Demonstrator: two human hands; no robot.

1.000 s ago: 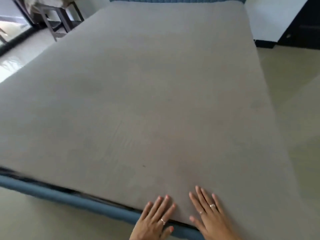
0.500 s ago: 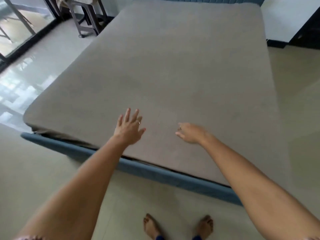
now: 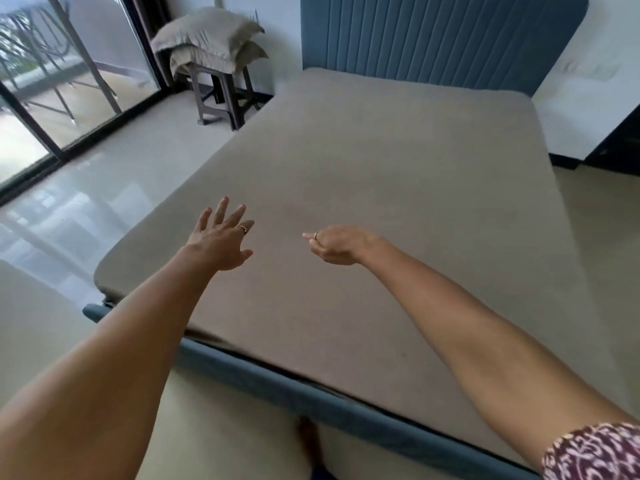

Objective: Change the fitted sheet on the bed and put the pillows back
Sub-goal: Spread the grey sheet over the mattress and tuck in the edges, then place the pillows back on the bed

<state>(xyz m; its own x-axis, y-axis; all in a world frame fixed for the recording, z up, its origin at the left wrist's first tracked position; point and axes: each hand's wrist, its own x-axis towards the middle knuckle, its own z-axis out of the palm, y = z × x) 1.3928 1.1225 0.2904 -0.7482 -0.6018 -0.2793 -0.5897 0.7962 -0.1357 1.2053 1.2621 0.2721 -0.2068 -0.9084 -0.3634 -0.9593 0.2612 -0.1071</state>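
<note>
Taupe fitted sheet (image 3: 398,188) stretched flat over the bed (image 3: 311,398), blue frame. Two pillows (image 3: 207,43) stacked on stool (image 3: 221,95) beside headboard. Left hand (image 3: 221,237) raised above sheet, fingers spread; right hand (image 3: 337,244) loosely curled, holding nothing

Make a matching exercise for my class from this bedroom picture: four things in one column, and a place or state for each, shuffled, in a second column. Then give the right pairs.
Column one
1. pillows
2. fitted sheet
3. headboard
4. left hand

Column two
A. upright against the wall at the far end of the bed
B. stacked on a dark stool beside the glass door
C. fingers spread, holding nothing
D. stretched smooth over the mattress

Right pairs: 1-B, 2-D, 3-A, 4-C
</note>
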